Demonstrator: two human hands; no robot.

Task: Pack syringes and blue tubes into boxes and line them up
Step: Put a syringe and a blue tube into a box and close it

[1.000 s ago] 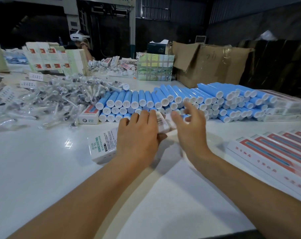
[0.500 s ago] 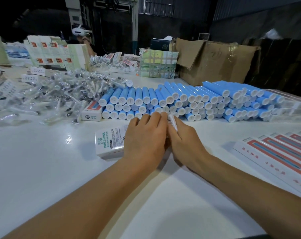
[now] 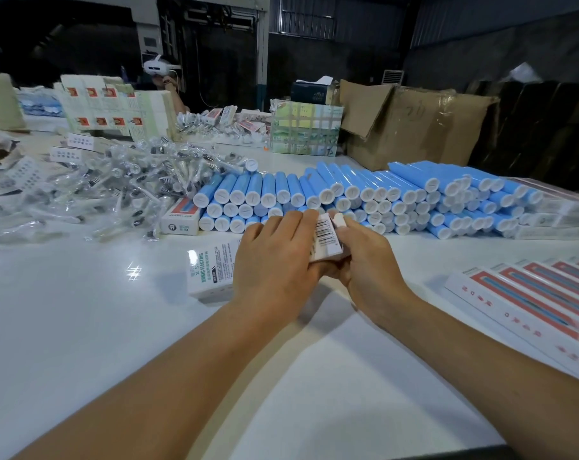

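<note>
A long white box point(image 3: 212, 273) with green lettering lies on the white table point(image 3: 82, 327) at centre. My left hand point(image 3: 275, 260) lies over its middle with the fingers curled over the far edge. My right hand point(image 3: 367, 260) grips the box's right end, where the barcoded flap point(image 3: 326, 232) stands up. A white-capped tube end point(image 3: 339, 221) shows at that opening. Behind the box, blue tubes point(image 3: 364, 197) with white caps are stacked in a long row. A heap of bagged syringes point(image 3: 115, 187) lies at the left.
Packed red-and-white boxes point(image 3: 530, 300) lie side by side at the right. One small box point(image 3: 180, 220) rests by the tube stack. Flat carton blanks point(image 3: 112, 107), a taped package point(image 3: 306, 127) and a cardboard box point(image 3: 414, 124) stand at the back, where another person sits.
My right hand came in from the open air and closed on the box's right end. The barcoded flap now stands up, and both hands hold the box together.
</note>
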